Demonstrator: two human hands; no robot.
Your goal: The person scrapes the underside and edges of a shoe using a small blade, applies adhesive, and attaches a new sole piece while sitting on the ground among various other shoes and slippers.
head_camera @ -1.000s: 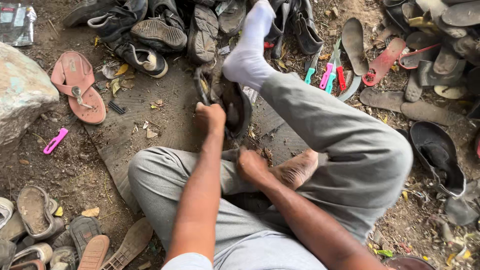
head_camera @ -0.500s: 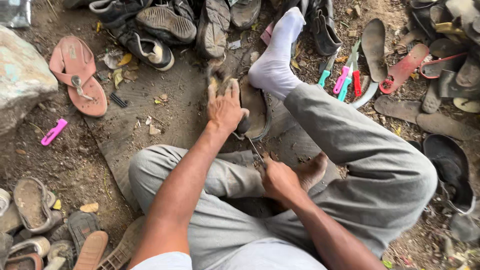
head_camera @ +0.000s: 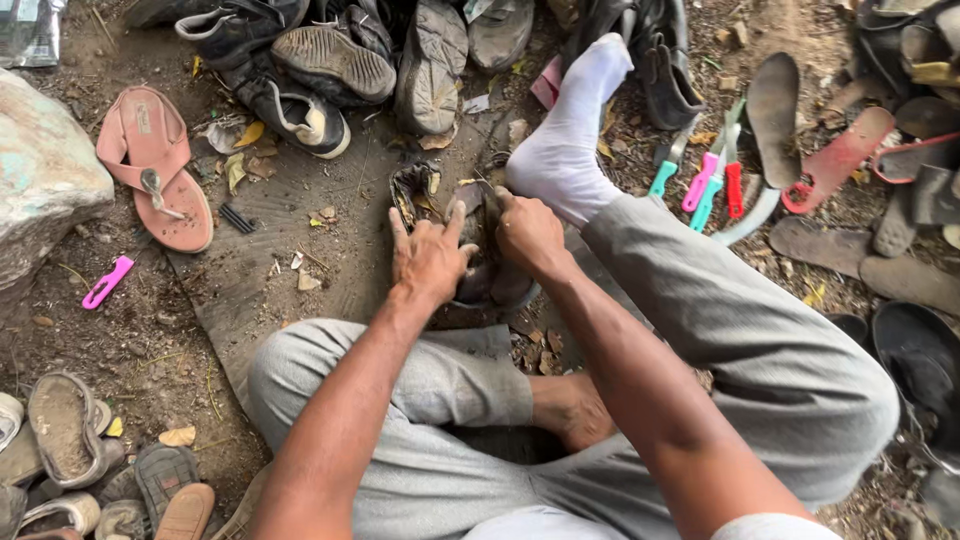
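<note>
Down on the ground, we press our left hand (head_camera: pixel 430 255) flat on an old dark shoe (head_camera: pixel 455 235), fingers spread wide. Our right hand (head_camera: pixel 528 232) grips the same shoe from the other side, fingers curled around it. It lies on a grey mat (head_camera: pixel 270 270) by our white sock (head_camera: pixel 568 140) (pink sandal (head_camera: pixel 155 165) and bright-handled tools (head_camera: pixel 705 180) lie nearby).

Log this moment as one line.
left hand: on worn dark shoe | right hand: gripping it | white-socked foot: beside shoe

Worn dark shoe (head_camera: pixel 440 215) on ground
</note>
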